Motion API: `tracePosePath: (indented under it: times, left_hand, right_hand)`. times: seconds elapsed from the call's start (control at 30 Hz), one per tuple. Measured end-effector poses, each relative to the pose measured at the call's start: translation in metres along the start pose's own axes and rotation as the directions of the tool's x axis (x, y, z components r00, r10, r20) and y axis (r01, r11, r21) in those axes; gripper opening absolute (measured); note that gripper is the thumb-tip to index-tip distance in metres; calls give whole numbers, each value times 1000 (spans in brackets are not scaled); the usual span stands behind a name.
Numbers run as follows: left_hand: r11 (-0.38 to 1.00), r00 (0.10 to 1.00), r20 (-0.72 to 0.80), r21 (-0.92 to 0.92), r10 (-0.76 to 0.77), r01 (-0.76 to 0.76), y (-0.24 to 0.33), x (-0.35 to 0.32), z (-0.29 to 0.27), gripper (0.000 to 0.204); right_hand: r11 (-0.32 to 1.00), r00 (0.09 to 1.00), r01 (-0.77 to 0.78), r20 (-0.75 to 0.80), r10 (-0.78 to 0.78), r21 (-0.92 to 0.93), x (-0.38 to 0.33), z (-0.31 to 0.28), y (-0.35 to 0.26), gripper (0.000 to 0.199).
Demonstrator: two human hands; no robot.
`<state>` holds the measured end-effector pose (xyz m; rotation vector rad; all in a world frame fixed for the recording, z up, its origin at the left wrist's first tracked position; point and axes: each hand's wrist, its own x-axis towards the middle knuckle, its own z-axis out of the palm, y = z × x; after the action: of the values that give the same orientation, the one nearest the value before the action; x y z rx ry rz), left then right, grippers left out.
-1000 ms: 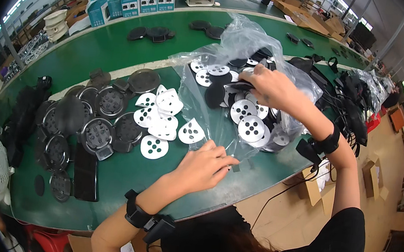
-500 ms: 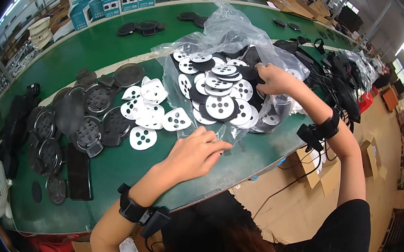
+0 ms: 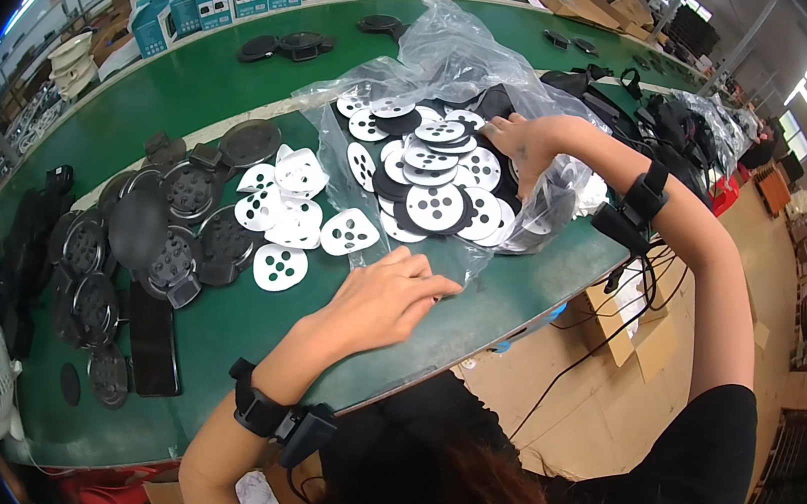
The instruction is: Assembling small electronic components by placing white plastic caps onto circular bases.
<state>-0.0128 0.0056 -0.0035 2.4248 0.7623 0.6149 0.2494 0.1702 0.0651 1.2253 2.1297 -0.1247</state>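
On the green bench [image 3: 242, 91], a clear plastic bag [image 3: 466, 68] lies crumpled and partly open, its film blurring the heap of white and black perforated discs [image 3: 437, 181] inside, so their number is hard to make out. Its near edge is pinned flat under the left hand [image 3: 383, 295], palm down with fingers spread, while the right hand [image 3: 527, 146] pinches the far side of the bag closed, its fingertips hidden in the folds. Loose white discs [image 3: 297, 214] lie just left of the bag, beside dark round fan parts [image 3: 139, 235] whose detail is unclear
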Motion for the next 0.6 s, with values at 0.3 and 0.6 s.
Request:
tracePosePath:
  times: [0.3,0.6]
  left_hand:
    - [1000,1000,-5,16,8,-8,1,-1,3,29]
    - [999,1000,-10,37,-2,3,0,-2,5,28]
  right_hand:
    - [996,969,67,-235,-78,-53,-13,4,-7,92]
    - [989,916,-122,-375,144,80,-8,3,-9,63]
